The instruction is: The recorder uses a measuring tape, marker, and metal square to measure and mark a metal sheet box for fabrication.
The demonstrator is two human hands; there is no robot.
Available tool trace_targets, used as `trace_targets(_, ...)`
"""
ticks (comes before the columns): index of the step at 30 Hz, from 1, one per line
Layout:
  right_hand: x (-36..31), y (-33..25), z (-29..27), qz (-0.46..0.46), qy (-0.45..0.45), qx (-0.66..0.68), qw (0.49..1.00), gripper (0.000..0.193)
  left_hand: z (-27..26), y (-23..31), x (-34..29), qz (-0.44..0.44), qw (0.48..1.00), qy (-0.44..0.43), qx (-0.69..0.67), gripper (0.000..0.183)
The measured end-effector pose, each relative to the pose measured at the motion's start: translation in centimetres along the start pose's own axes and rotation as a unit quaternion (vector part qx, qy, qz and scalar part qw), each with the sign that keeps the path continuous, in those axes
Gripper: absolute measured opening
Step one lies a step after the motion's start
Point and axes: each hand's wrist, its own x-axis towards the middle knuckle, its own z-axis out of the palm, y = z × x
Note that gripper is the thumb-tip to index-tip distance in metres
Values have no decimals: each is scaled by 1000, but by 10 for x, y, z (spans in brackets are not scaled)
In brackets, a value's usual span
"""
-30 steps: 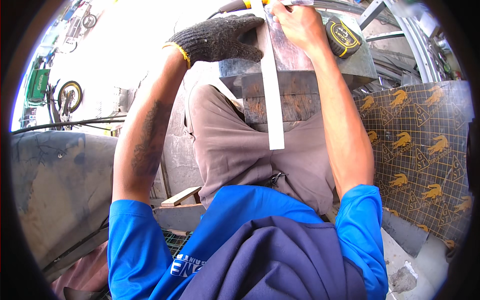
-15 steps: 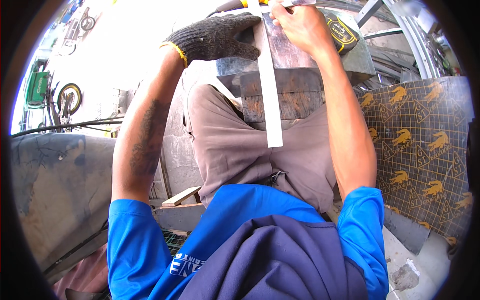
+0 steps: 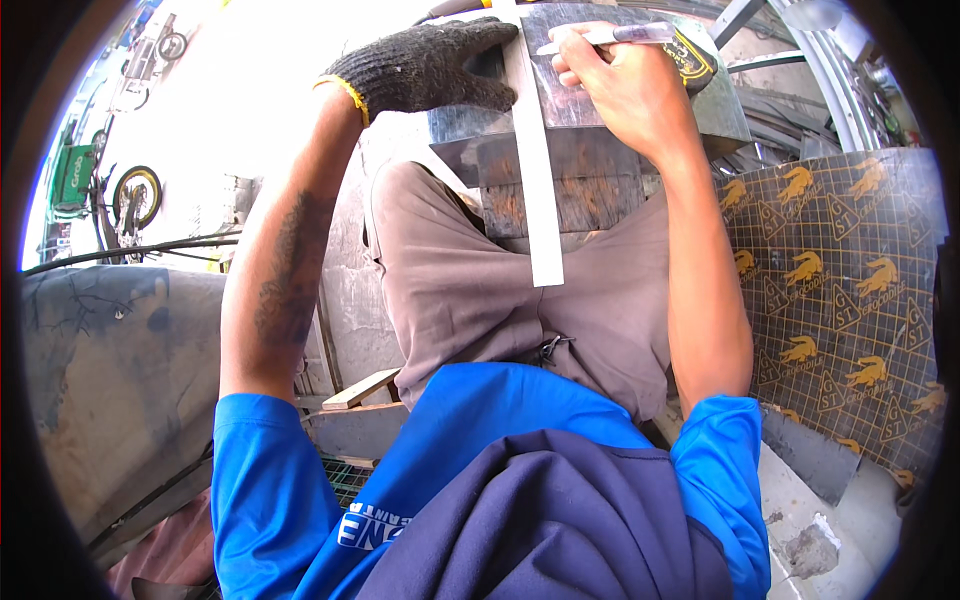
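Pressing evenly on the long, flat white strip [image 3: 541, 200] lying across the shiny metal sheet [image 3: 570, 105] should steady it; the black-gloved left hand [image 3: 425, 70] spreads open fingers along it, the bare right hand [image 3: 632, 90] pinching a slim translucent pen [image 3: 642, 34] beside it.

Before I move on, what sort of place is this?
Probably an open-air metalworking spot beside a street: there is shiny sheet metal under the hands, light metal bars at the upper right, and a motorbike with a green box at the left.
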Motion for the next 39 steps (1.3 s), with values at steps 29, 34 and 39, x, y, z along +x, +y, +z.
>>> trace_targets(29, -99, -25, -19, -21, 90, 141, 986, 17, -2, 0, 1, 39, 999, 21, 3, 42)
trace_targets(34, -133, -34, 20, -25, 68, 33, 997, 31, 9, -8, -6, 27, 999, 14, 39, 37)
trace_targets(39, -146, -23, 59, -83, 137, -8, 987, 43, 49, -23, -20, -64, 992, 109, -30, 86)
